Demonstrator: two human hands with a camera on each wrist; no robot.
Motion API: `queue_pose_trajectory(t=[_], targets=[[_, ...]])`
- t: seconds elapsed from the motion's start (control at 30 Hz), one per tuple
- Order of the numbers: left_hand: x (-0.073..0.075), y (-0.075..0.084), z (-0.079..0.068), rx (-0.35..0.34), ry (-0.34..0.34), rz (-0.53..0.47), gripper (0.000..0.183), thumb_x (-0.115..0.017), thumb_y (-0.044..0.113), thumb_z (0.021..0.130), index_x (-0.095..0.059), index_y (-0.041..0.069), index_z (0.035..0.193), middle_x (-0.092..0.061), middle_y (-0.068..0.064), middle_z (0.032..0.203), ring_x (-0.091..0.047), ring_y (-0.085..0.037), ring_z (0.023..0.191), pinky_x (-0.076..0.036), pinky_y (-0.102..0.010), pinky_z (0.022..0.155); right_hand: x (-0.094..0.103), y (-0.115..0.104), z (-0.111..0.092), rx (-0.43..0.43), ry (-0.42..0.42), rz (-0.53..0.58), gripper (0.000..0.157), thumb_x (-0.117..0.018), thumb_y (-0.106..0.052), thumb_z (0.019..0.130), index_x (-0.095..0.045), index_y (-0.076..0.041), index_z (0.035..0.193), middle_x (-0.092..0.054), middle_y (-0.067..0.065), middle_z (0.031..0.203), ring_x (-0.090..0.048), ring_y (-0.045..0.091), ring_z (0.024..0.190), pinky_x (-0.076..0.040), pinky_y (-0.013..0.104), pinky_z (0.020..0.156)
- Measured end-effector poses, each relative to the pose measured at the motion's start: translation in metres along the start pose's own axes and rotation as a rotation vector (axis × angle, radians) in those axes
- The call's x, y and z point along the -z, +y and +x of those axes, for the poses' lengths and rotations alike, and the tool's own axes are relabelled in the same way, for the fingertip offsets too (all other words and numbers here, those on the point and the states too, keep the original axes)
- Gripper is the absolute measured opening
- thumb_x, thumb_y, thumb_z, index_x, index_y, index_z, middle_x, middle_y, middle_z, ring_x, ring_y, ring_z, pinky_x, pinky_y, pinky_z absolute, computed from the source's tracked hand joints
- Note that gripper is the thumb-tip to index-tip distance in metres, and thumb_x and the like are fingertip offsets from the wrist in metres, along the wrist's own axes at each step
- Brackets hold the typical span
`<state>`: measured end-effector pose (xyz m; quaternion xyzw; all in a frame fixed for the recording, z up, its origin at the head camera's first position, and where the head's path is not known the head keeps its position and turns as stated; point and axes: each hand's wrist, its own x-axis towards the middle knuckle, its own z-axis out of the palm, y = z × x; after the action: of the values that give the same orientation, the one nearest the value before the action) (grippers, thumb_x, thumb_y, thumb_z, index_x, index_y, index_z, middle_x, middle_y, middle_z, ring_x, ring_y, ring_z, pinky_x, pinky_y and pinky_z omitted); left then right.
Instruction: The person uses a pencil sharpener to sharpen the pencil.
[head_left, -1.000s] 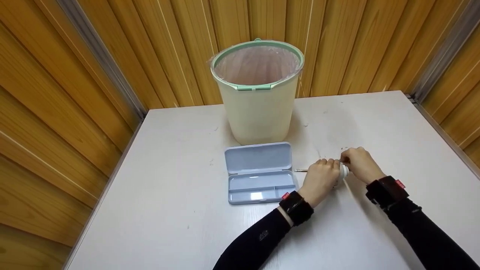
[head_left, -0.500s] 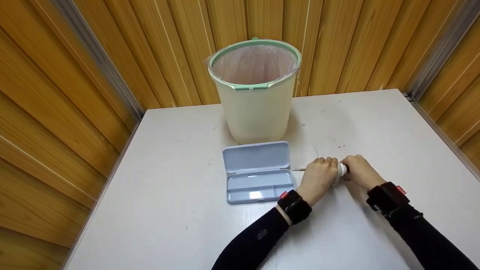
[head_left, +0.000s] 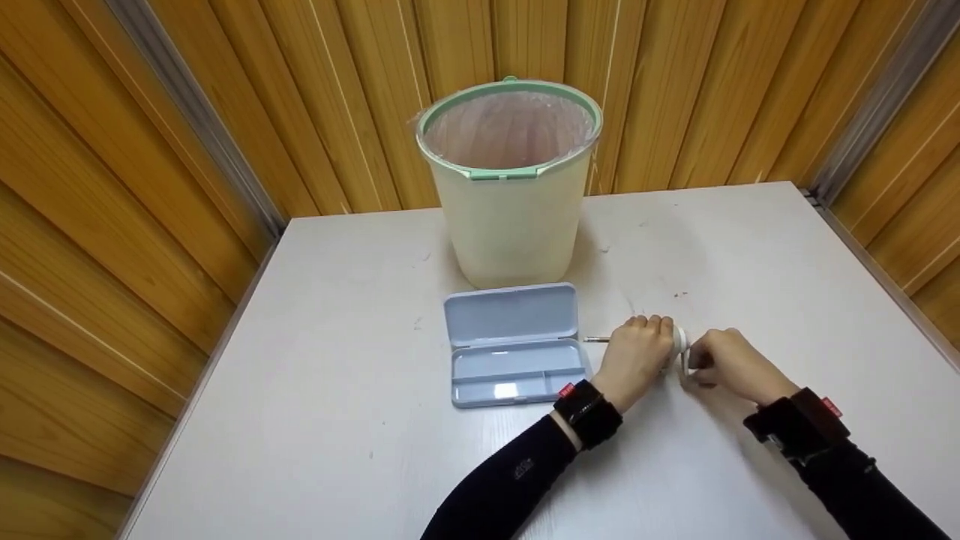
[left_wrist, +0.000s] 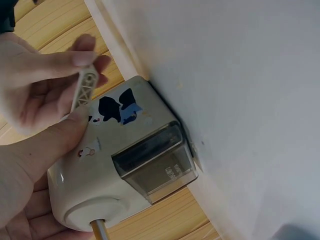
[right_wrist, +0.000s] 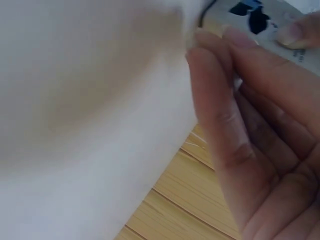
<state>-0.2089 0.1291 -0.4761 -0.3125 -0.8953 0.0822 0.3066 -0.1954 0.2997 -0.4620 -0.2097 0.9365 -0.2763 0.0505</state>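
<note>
We see the crank [left_wrist: 84, 92] now swung downward, our right hand [head_left: 739, 366] pinching its end with curled fingers, our left hand [head_left: 637, 351] gripping the pencil sharpener [left_wrist: 107, 142] on the tabletop [head_left: 337, 360], so sharpening the pencil [head_left: 598, 340] seems under way.

Pale, stickered sharpener [left_wrist: 111, 141] in left hand [head_left: 636, 354], pencil [left_wrist: 98, 229] in its end.
</note>
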Motion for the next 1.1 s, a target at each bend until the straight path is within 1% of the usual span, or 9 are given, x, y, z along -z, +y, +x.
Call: queue_pose_trajectory(t=[0.1, 0.17, 0.33, 0.43, 0.53, 0.7, 0.8, 0.93, 1.1], targets=[[0.001, -0.002, 0.0, 0.005, -0.003, 0.001, 0.021, -0.061, 0.017, 0.089, -0.072, 0.019, 0.106, -0.071, 0.012, 0.089, -0.064, -0.003, 0.074, -0.053, -0.015, 0.066, 0.006, -0.008, -0.004, 0.002, -0.007, 0.014, 0.014, -0.078, 0.004, 0.072, -0.068, -0.004, 0.066, -0.068, 0.002, 0.062, -0.057, 0.003, 0.054, -0.049, 0.019, 0.052], [0.001, -0.003, 0.0, 0.006, -0.005, 0.008, 0.021, -0.061, 0.018, 0.089, -0.072, 0.019, 0.107, -0.071, 0.012, 0.09, -0.064, -0.003, 0.074, -0.053, -0.015, 0.067, 0.011, -0.013, -0.007, 0.009, 0.009, 0.011, 0.014, -0.078, 0.004, 0.072, -0.068, -0.003, 0.066, -0.069, 0.004, 0.064, -0.058, 0.002, 0.055, -0.049, 0.019, 0.052], [0.001, -0.005, 0.0, 0.004, -0.009, 0.024, 0.02, -0.059, 0.017, 0.09, -0.071, 0.019, 0.106, -0.071, 0.012, 0.088, -0.064, -0.003, 0.073, -0.052, -0.015, 0.066, 0.02, -0.028, -0.011, 0.01, 0.121, -0.043, 0.012, -0.079, 0.004, 0.071, -0.07, -0.003, 0.069, -0.07, 0.005, 0.067, -0.058, 0.002, 0.058, -0.048, 0.019, 0.053], [0.001, -0.005, 0.0, 0.003, -0.019, 0.022, 0.02, -0.06, 0.018, 0.09, -0.071, 0.019, 0.106, -0.071, 0.012, 0.088, -0.063, -0.002, 0.073, -0.052, -0.015, 0.065, 0.026, -0.037, -0.01, -0.007, 0.19, -0.085, 0.011, -0.079, 0.004, 0.071, -0.071, -0.002, 0.07, -0.07, 0.006, 0.067, -0.059, 0.006, 0.059, -0.046, 0.021, 0.052], [0.002, -0.004, 0.0, 0.003, -0.034, 0.013, 0.021, -0.061, 0.018, 0.089, -0.071, 0.019, 0.107, -0.071, 0.012, 0.089, -0.064, -0.002, 0.074, -0.052, -0.015, 0.067, 0.03, -0.042, -0.006, -0.005, 0.236, -0.138, 0.01, -0.079, 0.004, 0.072, -0.07, -0.001, 0.071, -0.07, 0.009, 0.068, -0.06, 0.012, 0.06, -0.046, 0.023, 0.052], [0.002, -0.003, 0.001, 0.005, -0.032, 0.002, 0.021, -0.062, 0.018, 0.088, -0.071, 0.019, 0.107, -0.07, 0.012, 0.089, -0.063, -0.003, 0.073, -0.052, -0.015, 0.066, 0.032, -0.043, 0.002, 0.026, 0.316, -0.218, 0.01, -0.078, 0.004, 0.073, -0.069, 0.0, 0.071, -0.071, 0.013, 0.072, -0.063, 0.021, 0.061, -0.047, 0.029, 0.054], [0.002, -0.002, 0.001, 0.003, -0.03, 0.004, 0.021, -0.062, 0.019, 0.088, -0.071, 0.019, 0.107, -0.07, 0.012, 0.089, -0.063, -0.003, 0.073, -0.052, -0.015, 0.066, 0.03, -0.041, 0.007, 0.048, 0.369, -0.248, 0.01, -0.077, 0.003, 0.073, -0.068, 0.001, 0.072, -0.071, 0.015, 0.072, -0.065, 0.027, 0.062, -0.05, 0.036, 0.056], [0.002, -0.001, 0.0, -0.002, -0.025, 0.002, 0.021, -0.063, 0.02, 0.088, -0.071, 0.02, 0.107, -0.071, 0.012, 0.09, -0.064, -0.002, 0.074, -0.052, -0.015, 0.066, 0.027, -0.036, 0.012, 0.054, 0.421, -0.262, 0.01, -0.076, 0.005, 0.074, -0.066, 0.002, 0.072, -0.07, 0.017, 0.072, -0.066, 0.033, 0.064, -0.052, 0.045, 0.059], [0.001, 0.0, 0.0, -0.007, -0.011, 0.001, 0.019, -0.062, 0.018, 0.089, -0.072, 0.019, 0.106, -0.071, 0.012, 0.088, -0.063, -0.002, 0.072, -0.052, -0.014, 0.064, 0.025, -0.03, 0.015, 0.051, 0.464, -0.253, 0.011, -0.076, 0.007, 0.073, -0.066, 0.003, 0.072, -0.069, 0.018, 0.071, -0.066, 0.034, 0.065, -0.053, 0.047, 0.06]])
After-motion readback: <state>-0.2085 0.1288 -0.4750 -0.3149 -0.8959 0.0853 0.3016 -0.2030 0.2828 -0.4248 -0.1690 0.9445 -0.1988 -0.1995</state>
